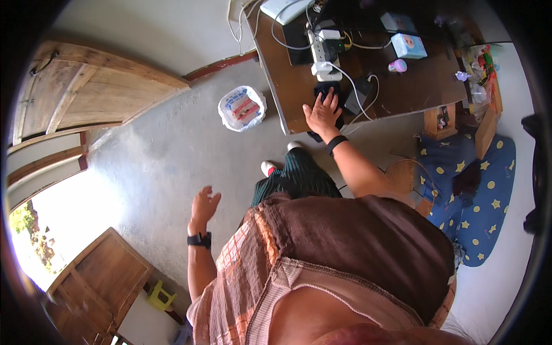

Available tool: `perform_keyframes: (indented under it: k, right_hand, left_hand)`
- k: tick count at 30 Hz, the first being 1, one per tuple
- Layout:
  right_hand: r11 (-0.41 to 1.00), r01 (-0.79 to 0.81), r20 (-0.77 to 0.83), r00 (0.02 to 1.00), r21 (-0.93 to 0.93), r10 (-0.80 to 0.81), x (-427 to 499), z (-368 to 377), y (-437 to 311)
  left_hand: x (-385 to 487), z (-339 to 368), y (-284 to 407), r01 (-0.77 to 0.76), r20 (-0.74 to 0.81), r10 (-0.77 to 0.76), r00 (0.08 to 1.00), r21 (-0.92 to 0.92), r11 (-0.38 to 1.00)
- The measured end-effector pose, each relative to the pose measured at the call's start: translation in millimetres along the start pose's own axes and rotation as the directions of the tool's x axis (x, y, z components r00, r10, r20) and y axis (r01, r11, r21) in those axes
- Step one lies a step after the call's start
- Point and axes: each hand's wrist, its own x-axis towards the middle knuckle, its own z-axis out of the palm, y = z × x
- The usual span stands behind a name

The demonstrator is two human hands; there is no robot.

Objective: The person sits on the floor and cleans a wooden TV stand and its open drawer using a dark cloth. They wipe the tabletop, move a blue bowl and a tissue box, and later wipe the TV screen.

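Note:
My right hand (324, 115) rests on a crumpled dark cloth (326, 89) on the brown wooden table (297, 97), pinning it under spread fingers. Part of the cloth shows below the wrist at the table's front edge. Just past the fingertips lies a white power strip (319, 49) with several plugs in it. A black power adapter (357, 97) with a white cable sits right of the hand. Well away from the table, my left hand (205, 207) hangs in the air over the concrete floor, fingers loosely bent and holding nothing.
A lined waste bin (242, 108) stands on the floor left of the table. On the tabletop are a tissue pack (409, 46), a small pink-lidded jar (397, 66) and loose cables. Right of me are a wicker chair (403, 174) and a blue star-patterned cover (487, 207).

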Motion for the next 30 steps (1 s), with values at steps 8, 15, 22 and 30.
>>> perform_keyframes:
  k: [8, 15, 22, 30]
  right_hand:
    - [0.979, 0.2, -0.042, 0.979, 0.039, -0.198, 3.4, 14.3, -74.3]
    - [0.971, 0.204, -0.137, 0.973, 0.123, -0.187, 68.1, 17.3, -146.2]
    - [0.965, 0.093, -0.111, 0.992, 0.246, -0.067, 171.3, -9.3, -205.5]
    - [0.962, -0.048, -0.131, 0.988, 0.269, 0.086, 256.2, -23.3, -247.8]
  left_hand:
    - [3.1, 6.2, -28.4, 0.11, 0.088, -0.099, 0.991, -0.132, 0.985]
    - [56.9, -40.0, -9.6, 0.094, 0.051, -0.09, 0.995, -0.106, 0.99]
    - [101.3, -83.2, 18.1, 0.1, 0.084, -0.09, 0.992, -0.122, 0.988]
    - [118.8, -111.5, 22.0, 0.124, 0.122, -0.113, 0.986, -0.086, 0.989]
